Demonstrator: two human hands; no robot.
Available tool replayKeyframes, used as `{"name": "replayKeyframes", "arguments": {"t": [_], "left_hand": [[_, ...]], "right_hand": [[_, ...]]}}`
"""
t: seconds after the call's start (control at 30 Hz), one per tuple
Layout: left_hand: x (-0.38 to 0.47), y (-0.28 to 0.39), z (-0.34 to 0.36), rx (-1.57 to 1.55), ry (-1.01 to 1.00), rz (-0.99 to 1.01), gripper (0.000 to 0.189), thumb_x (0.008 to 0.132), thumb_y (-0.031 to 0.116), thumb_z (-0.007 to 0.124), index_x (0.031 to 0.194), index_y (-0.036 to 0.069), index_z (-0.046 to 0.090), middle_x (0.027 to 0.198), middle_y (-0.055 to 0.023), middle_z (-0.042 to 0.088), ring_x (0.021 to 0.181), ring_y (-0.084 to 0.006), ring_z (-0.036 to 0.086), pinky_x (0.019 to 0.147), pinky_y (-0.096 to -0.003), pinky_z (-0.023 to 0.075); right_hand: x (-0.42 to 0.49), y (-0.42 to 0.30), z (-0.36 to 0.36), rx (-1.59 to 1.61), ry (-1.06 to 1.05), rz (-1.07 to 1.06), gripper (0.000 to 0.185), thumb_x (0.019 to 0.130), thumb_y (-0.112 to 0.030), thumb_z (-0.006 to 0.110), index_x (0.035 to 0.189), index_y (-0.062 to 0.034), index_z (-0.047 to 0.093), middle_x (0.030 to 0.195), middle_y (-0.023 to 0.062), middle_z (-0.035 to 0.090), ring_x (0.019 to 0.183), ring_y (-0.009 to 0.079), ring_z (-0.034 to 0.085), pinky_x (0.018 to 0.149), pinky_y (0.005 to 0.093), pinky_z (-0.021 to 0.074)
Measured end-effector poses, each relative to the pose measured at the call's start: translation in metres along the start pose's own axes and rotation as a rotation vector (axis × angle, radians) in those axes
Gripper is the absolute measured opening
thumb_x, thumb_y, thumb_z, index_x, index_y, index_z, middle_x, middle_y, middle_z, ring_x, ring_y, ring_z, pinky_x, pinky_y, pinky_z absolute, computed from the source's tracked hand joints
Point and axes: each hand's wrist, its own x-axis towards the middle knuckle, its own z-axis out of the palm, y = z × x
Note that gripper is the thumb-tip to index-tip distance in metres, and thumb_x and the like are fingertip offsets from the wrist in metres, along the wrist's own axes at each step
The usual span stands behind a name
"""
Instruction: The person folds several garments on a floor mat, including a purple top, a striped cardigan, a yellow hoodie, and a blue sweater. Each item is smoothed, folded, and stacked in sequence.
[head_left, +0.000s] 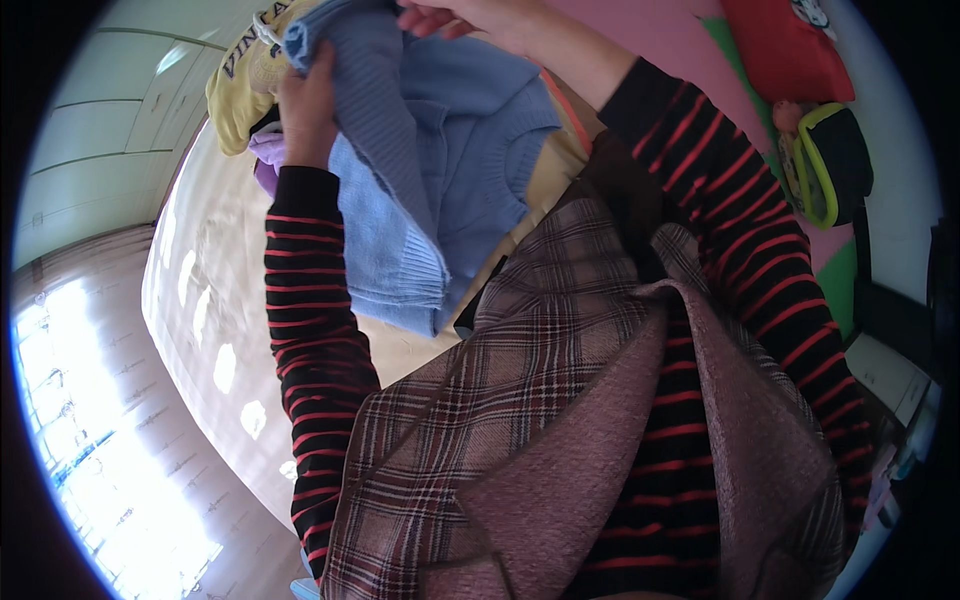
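Note:
A light blue knit sweater (480, 150) lies partly folded on a pale bed or table cover, its ribbed round neckline towards the right. My left hand (307, 109) grips a raised, rolled part of the blue knit near the top left. Above the sweater, at the top edge of the picture, is my right hand (442, 19), its fingers slightly curled and apart, with nothing visible in it. Whether its fingertips touch the knit cannot be told.
A yellow garment with lettering (232, 97) and a purple cloth (266, 154) lie beyond my left hand. At the right are a red item (787, 52) and a dark bag with lime-green trim (832, 165). Plaid cloth (525, 315) hangs over my front.

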Motion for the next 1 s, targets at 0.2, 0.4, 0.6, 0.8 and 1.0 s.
{"name": "replayKeyframes", "arguments": {"t": [0.2,0.4,0.6,0.8,1.0], "left_hand": [[0.052,0.034,-0.092,-0.105,0.048,-0.190,0.040,0.088,0.023,0.064,0.116,-0.003,0.055,0.105,-0.0107,0.061,0.092,-0.0208,0.061,0.079,-0.0336,0.0516],[0.080,0.053,-0.115,0.064,-0.043,-0.213,0.047,0.089,0.027,0.063,0.122,-0.004,0.049,0.108,-0.0134,0.060,0.094,-0.0237,0.061,0.080,-0.0355,0.0519],[0.087,0.066,-0.116,0.173,-0.042,-0.197,0.047,0.089,0.027,0.062,0.122,-0.004,0.048,0.108,-0.0139,0.060,0.094,-0.0230,0.061,0.080,-0.0349,0.0523],[0.092,0.075,-0.115,0.136,-0.065,-0.189,0.046,0.090,0.027,0.062,0.121,-0.005,0.049,0.107,-0.0138,0.060,0.091,-0.0222,0.062,0.078,-0.0324,0.0529],[0.103,0.083,-0.156,0.105,-0.017,-0.166,0.039,0.091,0.024,0.059,0.119,-0.003,0.051,0.107,-0.0124,0.060,0.091,-0.0195,0.061,0.077,-0.0313,0.0521]], "right_hand": [[-0.102,0.104,-0.035,-0.343,0.033,0.529,0.042,0.087,-0.044,0.059,0.085,-0.0027,0.066,0.071,0.0053,0.065,0.063,0.0123,0.063,0.053,0.0240,0.0465],[-0.136,0.154,-0.011,-0.379,-0.121,0.616,0.066,0.076,-0.059,0.066,0.082,0.0067,0.062,0.071,0.0116,0.064,0.064,0.0177,0.065,0.051,0.0272,0.0508],[-0.141,0.150,0.010,-0.248,-0.129,0.730,0.082,0.070,-0.065,0.068,0.101,0.0107,0.058,0.094,0.0155,0.060,0.079,0.0200,0.064,0.065,0.0290,0.0525],[-0.137,0.163,0.029,-0.166,-0.021,0.682,0.059,0.069,-0.042,0.077,0.097,0.0072,0.059,0.089,0.0108,0.058,0.067,0.0168,0.055,0.053,0.0300,0.0442],[-0.143,0.175,0.026,-0.001,0.137,0.587,0.036,0.073,-0.018,0.073,0.099,0.0005,0.057,0.085,0.0073,0.057,0.072,0.0154,0.055,0.058,0.0282,0.0454]]}}
